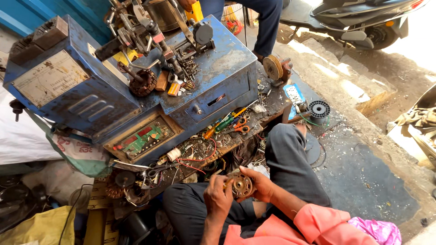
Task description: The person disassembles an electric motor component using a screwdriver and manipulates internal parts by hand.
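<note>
Two hands, left hand [217,196] and right hand [260,185], closed around round metal motor core [242,185]; probably heavy, stiff, best gripped by outer rim.

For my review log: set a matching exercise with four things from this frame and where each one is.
Things:
1. stator
2. scissors
3. spool
4. scooter

Places:
A. top right, parked on the ground
B. between both hands
C. on the bench by the screwdrivers
D. on the floor right of the bench

Pairs: 1-B, 2-C, 3-D, 4-A
</note>
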